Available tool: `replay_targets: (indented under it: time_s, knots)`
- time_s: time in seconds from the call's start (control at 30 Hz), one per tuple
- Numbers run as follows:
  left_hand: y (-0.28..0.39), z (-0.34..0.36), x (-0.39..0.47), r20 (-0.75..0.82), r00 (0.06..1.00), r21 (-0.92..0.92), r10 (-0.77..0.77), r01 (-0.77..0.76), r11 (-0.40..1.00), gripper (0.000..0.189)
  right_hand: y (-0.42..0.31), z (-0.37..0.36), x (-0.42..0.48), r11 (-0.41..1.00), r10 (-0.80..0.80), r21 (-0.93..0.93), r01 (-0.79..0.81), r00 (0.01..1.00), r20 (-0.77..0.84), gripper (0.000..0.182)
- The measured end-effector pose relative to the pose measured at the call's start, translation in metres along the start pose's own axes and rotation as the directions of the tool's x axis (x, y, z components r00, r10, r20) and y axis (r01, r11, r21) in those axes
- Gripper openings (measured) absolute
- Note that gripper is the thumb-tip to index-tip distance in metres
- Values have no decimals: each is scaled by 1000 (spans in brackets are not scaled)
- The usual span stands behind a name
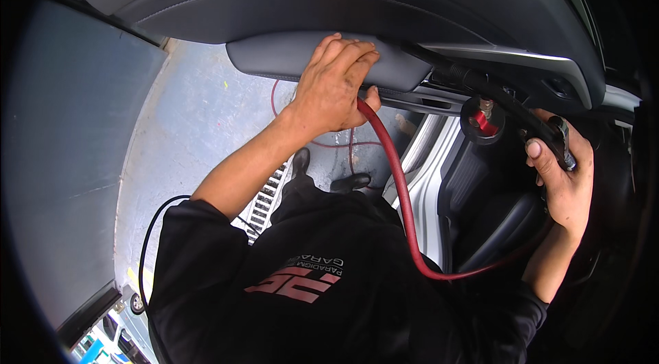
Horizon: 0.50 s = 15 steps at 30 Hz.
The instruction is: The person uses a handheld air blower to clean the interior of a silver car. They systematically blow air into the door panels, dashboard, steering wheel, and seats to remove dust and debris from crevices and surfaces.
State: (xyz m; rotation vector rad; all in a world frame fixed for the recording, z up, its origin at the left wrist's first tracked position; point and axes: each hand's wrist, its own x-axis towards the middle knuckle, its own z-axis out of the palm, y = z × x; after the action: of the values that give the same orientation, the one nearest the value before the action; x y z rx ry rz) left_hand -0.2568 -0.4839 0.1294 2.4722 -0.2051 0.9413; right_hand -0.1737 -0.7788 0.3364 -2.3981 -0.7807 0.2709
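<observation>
My left hand (pixel 332 88) rests on the grey padded armrest (pixel 267 57) of a car's door panel (pixel 304 6). A red air hose (pixel 400 178) is held between its thumb and palm, then loops down in front of my body and toward my right forearm. My right hand (pixel 569 186) grips a black air cleaning gun (pixel 520 109) by its handle. The gun's long barrel points left along the door, close to the armrest's right end. Beneath the barrel hangs a dark round part with a red valve lever (pixel 484 124). My fingertips behind the handle are partly hidden.
A white door sill (pixel 430 194) and the dark car interior (pixel 494 199) lie at right. More red hose (pixel 329 145) trails over the grey floor (pixel 195 106) near my shoes and a metal drain grate (pixel 267 194). A large grey panel (pixel 77 158) stands at left.
</observation>
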Motion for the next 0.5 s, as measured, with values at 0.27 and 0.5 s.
replay_targets:
  time_s: [0.27, 0.5]
  knots:
    - [-1, 1, -6, -4, 1000, 12, -4, 4, 1000, 51, 5, 3, -1, 995, 76, 68, -75, 997, -9, 53]
    - [-11, -41, -23, 20, 994, 205, -109, 102, 973, 56, -5, 3, -2, 992, 20, 127, -21, 1000, 4, 55]
